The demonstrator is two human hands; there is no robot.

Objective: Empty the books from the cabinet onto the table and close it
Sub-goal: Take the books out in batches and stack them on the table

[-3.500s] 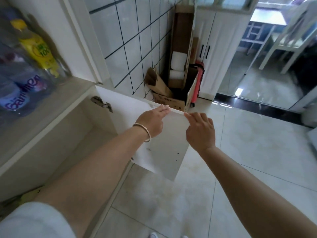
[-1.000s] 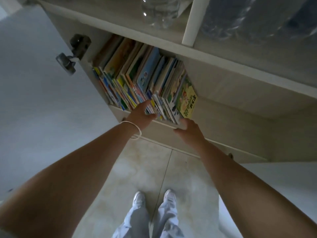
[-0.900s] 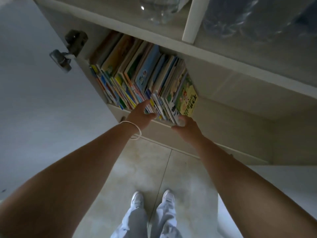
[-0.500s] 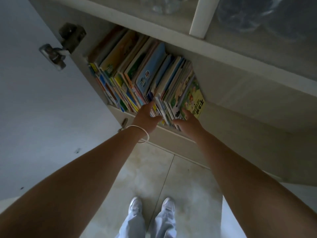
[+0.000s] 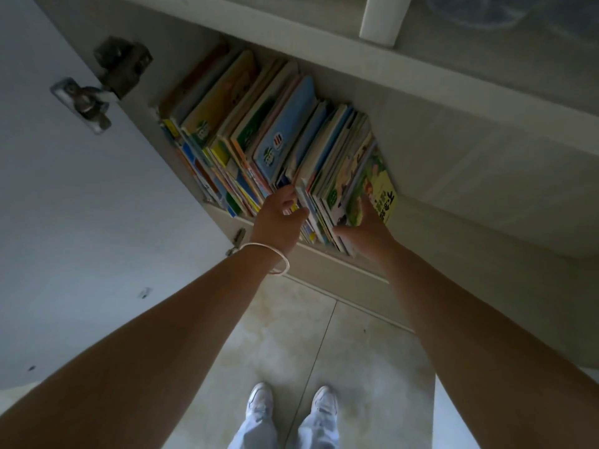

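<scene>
Inside an open cabinet, both hands' fingers clasp a bunch of books: left hand, right hand

The books carry printed cover characters, but none is sharp enough to read.

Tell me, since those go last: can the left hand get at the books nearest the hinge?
Probably yes: the door stands open, and the left hand is already at the row of books.
</scene>
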